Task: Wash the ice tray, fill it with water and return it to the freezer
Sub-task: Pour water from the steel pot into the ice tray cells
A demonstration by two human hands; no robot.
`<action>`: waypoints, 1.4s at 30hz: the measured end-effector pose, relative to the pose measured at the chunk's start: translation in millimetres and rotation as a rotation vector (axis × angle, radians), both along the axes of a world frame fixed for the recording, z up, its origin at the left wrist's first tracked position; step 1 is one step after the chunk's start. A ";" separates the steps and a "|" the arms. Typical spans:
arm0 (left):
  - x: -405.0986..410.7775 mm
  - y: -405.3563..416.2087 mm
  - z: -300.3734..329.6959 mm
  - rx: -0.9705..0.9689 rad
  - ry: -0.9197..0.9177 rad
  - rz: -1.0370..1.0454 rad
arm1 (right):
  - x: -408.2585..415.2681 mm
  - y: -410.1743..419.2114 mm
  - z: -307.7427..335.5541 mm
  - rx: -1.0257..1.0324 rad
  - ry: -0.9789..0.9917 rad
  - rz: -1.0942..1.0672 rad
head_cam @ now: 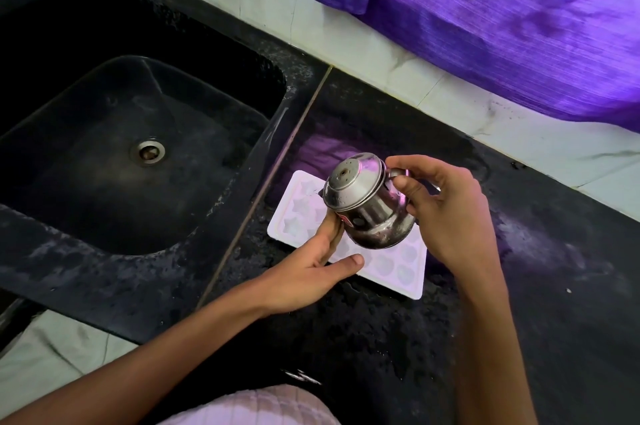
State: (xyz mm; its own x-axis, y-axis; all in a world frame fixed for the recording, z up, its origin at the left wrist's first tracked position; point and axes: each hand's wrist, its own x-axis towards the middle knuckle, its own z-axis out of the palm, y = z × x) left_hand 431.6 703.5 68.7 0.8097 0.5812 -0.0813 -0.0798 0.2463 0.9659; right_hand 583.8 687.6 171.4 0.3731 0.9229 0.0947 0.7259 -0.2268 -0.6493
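A white ice tray [391, 272] lies flat on the black tabletop [519, 286], just right of the dark sink [104, 133], with star-shaped cups at its far left end and round cups at its near right end. Above it the right hand [446, 213] grips the handle of a small steel jug [367, 203], fingers curled round it, holding the lidded jug tilted to the left over the tray. The left hand [311, 272] rests on the tray's near edge with straight fingers touching the jug's lower side, and a purple cloth [502, 16] hangs on the far wall.
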 end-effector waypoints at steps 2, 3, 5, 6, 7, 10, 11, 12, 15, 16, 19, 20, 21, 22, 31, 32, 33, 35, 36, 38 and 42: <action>-0.6 0.6 0.7 0.007 0.003 -0.007 | 0.2 -0.8 -0.4 0.008 0.009 -0.002; -0.9 0.7 1.2 0.010 0.003 -0.011 | 0.2 -1.3 -0.5 0.012 0.018 -0.005; -1.7 0.4 2.9 0.017 -0.003 -0.015 | 0.5 -2.6 -0.9 0.023 0.041 -0.011; -2.2 0.2 4.1 0.024 -0.005 -0.015 | 0.5 -3.5 -1.1 0.031 0.052 -0.014; -3.1 -0.2 5.4 0.034 -0.005 -0.015 | 0.4 -4.5 -1.2 0.041 0.066 -0.016; -5.8 -2.0 8.5 0.081 0.010 -0.010 | 0.6 -8.0 -0.3 0.071 0.108 -0.013; -6.9 -3.0 8.7 0.094 0.016 -0.010 | 0.5 -9.1 0.3 0.076 0.113 -0.007; -7.9 -4.3 8.5 0.100 0.019 -0.013 | 0.6 -10.0 1.1 0.079 0.112 0.001; -10.9 -10.5 7.8 0.092 0.012 -0.036 | -0.3 -11.9 3.6 0.068 0.090 0.025; -11.6 -12.5 7.2 0.084 0.010 -0.044 | -0.9 -12.0 4.1 0.060 0.083 0.031; -13.0 -15.5 4.7 0.063 0.018 -0.053 | -3.0 -12.3 4.8 0.039 0.061 0.046; -13.0 -16.0 4.0 0.063 0.018 -0.057 | -3.5 -12.5 4.8 0.033 0.052 0.050; -13.1 -16.6 3.5 0.062 0.016 -0.063 | -4.1 -12.7 5.0 0.027 0.036 0.053; -12.9 -17.0 3.1 0.058 0.012 -0.070 | -4.4 -12.6 5.1 0.021 0.016 0.057; -12.4 -20.8 3.1 0.025 -0.012 -0.082 | -7.9 -13.2 6.8 0.000 -0.048 0.081; -12.5 -20.8 3.0 0.021 -0.010 -0.083 | -8.3 -13.1 7.1 0.001 -0.052 0.084; -12.6 -20.8 2.8 0.018 -0.007 -0.085 | -8.6 -13.1 7.5 0.004 -0.057 0.085; -12.6 -20.5 2.0 0.017 -0.001 -0.088 | -8.9 -13.4 8.0 0.010 -0.064 0.087; -12.4 -20.4 1.7 0.016 0.001 -0.087 | -8.8 -13.6 8.1 0.011 -0.067 0.087; -12.3 -20.5 1.1 0.011 0.001 -0.085 | -8.9 -14.0 8.1 0.012 -0.068 0.085; -11.9 -21.1 -0.4 0.010 -0.007 -0.082 | -8.8 -14.7 7.3 0.007 -0.059 0.082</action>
State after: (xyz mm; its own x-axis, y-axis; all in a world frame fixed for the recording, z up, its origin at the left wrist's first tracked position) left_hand 419.7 682.5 68.4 0.8551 0.5137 -0.0698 -0.0669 0.2429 0.9677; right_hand 575.0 672.9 178.7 0.2898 0.9494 0.1209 0.7789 -0.1606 -0.6062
